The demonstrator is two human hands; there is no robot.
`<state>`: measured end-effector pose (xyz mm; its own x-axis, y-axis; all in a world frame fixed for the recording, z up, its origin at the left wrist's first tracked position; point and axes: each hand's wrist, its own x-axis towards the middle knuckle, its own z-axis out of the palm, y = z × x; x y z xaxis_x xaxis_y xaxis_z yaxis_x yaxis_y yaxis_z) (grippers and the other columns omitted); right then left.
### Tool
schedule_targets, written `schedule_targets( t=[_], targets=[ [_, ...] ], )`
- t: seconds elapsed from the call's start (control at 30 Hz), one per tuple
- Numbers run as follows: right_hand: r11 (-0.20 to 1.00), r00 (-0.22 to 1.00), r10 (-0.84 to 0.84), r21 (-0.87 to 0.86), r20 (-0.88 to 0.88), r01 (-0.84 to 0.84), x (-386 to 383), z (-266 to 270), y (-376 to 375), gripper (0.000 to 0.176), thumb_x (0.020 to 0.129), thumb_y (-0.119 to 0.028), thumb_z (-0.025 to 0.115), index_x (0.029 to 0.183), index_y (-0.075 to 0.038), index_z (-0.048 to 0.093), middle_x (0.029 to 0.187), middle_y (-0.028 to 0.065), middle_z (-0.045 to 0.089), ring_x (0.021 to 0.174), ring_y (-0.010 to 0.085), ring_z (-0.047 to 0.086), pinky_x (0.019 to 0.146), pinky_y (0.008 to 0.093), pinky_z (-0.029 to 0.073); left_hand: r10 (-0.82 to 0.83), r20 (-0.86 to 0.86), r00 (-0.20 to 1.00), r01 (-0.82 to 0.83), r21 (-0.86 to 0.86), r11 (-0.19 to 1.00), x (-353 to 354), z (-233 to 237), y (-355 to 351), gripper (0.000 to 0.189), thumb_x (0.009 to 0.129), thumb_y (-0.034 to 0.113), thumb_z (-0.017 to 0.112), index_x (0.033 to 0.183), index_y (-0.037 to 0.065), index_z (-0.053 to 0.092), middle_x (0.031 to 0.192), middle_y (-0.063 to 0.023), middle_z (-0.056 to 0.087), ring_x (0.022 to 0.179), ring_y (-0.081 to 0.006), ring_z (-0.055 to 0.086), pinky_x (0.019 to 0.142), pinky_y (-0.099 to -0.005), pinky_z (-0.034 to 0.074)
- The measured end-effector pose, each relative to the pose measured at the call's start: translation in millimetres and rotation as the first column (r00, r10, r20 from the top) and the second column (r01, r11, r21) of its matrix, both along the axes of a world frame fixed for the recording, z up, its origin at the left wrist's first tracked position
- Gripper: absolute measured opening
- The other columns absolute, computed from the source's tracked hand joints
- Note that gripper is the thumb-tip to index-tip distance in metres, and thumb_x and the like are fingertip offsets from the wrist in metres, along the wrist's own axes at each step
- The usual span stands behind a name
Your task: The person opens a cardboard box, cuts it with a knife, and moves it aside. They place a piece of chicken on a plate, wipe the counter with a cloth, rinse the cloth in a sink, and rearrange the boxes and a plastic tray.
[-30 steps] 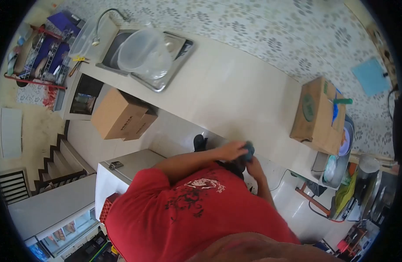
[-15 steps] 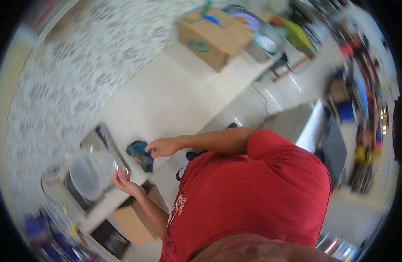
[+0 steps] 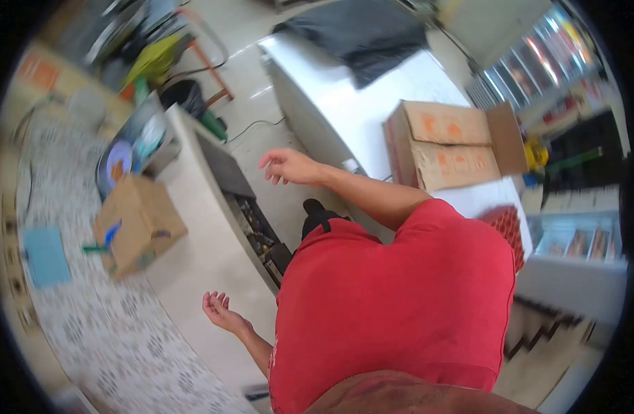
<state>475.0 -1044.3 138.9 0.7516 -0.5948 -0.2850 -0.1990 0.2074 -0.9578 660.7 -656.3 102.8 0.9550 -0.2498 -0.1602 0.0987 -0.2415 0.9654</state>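
My left hand [image 3: 224,314] is raised over the pale countertop [image 3: 193,276], palm turned up, its fingers loosely bent and apart with nothing in them. Farther out, my right hand [image 3: 289,167] hangs in the air above the floor between the counter and a white-topped unit. Its fingers are half curled and spread, and I see no object in it. Neither hand touches anything. On the counter, a brown cardboard box [image 3: 141,224] with blue and green items at its opening stands beyond my left hand.
Past the box are a metal basin [image 3: 162,134] and a purple bowl [image 3: 119,160]. An open cardboard carton [image 3: 451,145] and a black plastic sheet [image 3: 358,38] lie on the white-topped unit [image 3: 330,90]. A red egg tray [image 3: 504,231] is at right; a cable [image 3: 255,125] crosses the floor.
My body and view have turned to the right, away from the clear plastic containers my left hand was beside. The cardboard box now appears at left, and the white-topped unit has come into view.
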Motion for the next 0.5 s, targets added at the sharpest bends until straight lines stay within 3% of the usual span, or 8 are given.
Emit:
schedule_targets(
  t=[0.13,0.23,0.27,0.3,0.37,0.4,0.47,0.5],
  targets=[
    [0.898,0.916,-0.391,-0.184,0.086,0.401,-91,6,-54,0.026,0.092,-0.014,0.063,0.116,-0.004,0.065,0.093,0.0053,0.068,0.083,0.0138,0.063,0.072,0.0311,0.051,-0.204,0.033,0.978,0.204,0.001,0.979,21,0,-96,0.031,0.105,0.021,0.053,0.132,0.005,0.056,0.115,-0.009,0.065,0.099,-0.0188,0.064,0.087,-0.0331,0.052],
    [0.566,0.776,-0.615,-0.605,0.142,0.56,-190,49,-69,0.03,0.093,-0.01,0.062,0.123,-0.005,0.066,0.099,0.0066,0.07,0.092,0.0143,0.065,0.083,0.0302,0.052,-0.416,0.016,0.909,0.414,0.069,0.908,14,-5,-169,0.031,0.105,0.019,0.056,0.131,0.004,0.057,0.115,-0.0105,0.065,0.097,-0.0193,0.065,0.085,-0.0327,0.053],
    [0.402,0.575,-0.817,-0.66,0.055,0.635,-225,90,-59,0.03,0.094,-0.008,0.06,0.123,-0.005,0.068,0.101,0.0072,0.071,0.091,0.0156,0.065,0.084,0.0307,0.053,-0.499,0.008,0.867,0.497,0.074,0.865,8,-10,-191,0.03,0.105,0.018,0.056,0.131,0.004,0.057,0.116,-0.0109,0.065,0.097,-0.0193,0.065,0.085,-0.0325,0.053],
    [0.099,0.371,-0.903,-0.734,0.218,0.672,-284,88,-66,0.027,0.094,-0.01,0.061,0.12,-0.005,0.069,0.1,0.0079,0.071,0.091,0.0165,0.066,0.083,0.0313,0.053,-0.567,0.003,0.824,0.565,0.078,0.821,4,-15,-211,0.03,0.105,0.017,0.057,0.131,0.003,0.057,0.116,-0.0113,0.066,0.096,-0.0192,0.065,0.084,-0.0324,0.053],
    [-0.333,0.029,-0.931,-0.882,0.363,0.333,-405,126,-60,0.024,0.095,-0.013,0.064,0.116,-0.004,0.07,0.1,0.0089,0.072,0.09,0.0187,0.067,0.082,0.0328,0.053,-0.691,0.015,0.723,0.688,0.073,0.722,0,-21,-253,0.03,0.105,0.017,0.057,0.131,0.002,0.058,0.116,-0.0112,0.066,0.096,-0.0187,0.065,0.085,-0.0321,0.053],
    [-0.562,-0.172,-0.827,-0.789,0.535,0.248,-458,134,-58,0.023,0.095,-0.015,0.066,0.113,-0.003,0.071,0.1,0.0098,0.073,0.09,0.0196,0.068,0.082,0.0331,0.053,-0.743,0.027,0.669,0.741,0.066,0.669,-6,-23,-272,0.031,0.105,0.018,0.056,0.131,0.002,0.058,0.116,-0.0107,0.066,0.096,-0.0182,0.065,0.085,-0.0319,0.053],
    [-0.634,-0.444,-0.737,-0.748,0.509,0.195,-623,105,-57,0.024,0.093,-0.019,0.066,0.106,-0.001,0.073,0.097,0.0107,0.073,0.088,0.02,0.067,0.083,0.0351,0.053,-0.82,0.042,0.571,0.819,0.035,0.572,-19,-31,-310,0.031,0.105,0.018,0.057,0.131,0.002,0.059,0.117,-0.0102,0.066,0.096,-0.0174,0.065,0.085,-0.0314,0.053],
    [-0.483,-0.535,-0.797,-0.827,0.279,0.288,-701,77,-60,0.03,0.093,-0.024,0.064,0.11,-0.001,0.072,0.099,0.0092,0.073,0.09,0.0203,0.067,0.085,0.0371,0.054,-0.848,0.046,0.529,0.848,0.008,0.529,-27,-40,-331,0.03,0.105,0.018,0.057,0.13,0.002,0.059,0.117,-0.0102,0.066,0.095,-0.017,0.065,0.085,-0.0311,0.053]
  ],
)
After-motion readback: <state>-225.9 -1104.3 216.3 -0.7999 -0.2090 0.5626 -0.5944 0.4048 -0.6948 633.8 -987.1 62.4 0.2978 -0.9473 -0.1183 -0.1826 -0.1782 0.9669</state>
